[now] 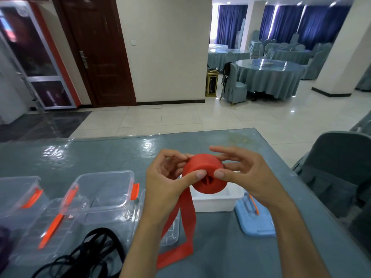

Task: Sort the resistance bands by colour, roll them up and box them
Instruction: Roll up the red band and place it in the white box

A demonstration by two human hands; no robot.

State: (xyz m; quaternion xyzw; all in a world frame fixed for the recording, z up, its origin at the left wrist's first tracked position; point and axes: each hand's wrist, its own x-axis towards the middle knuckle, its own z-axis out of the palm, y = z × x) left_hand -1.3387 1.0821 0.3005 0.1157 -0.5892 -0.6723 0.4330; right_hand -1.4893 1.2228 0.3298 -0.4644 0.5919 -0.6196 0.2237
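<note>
Both my hands on the red band roll [204, 174], held above the white box [216, 199]. Left hand [166, 183] pinches it, thumb on the near face, fingers curled behind. Right hand [245, 175] thumb presses the near face, fingers loosely spread behind. Loose tail hangs to the table [120, 153]. Black bands [90, 255] cut off at the bottom edge.

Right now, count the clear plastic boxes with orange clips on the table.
2. One clear box stands left of the hands, open side up. Another clear box sits at the far left edge, partly cut off. Clear lids lie before them; more may be out of frame.
</note>
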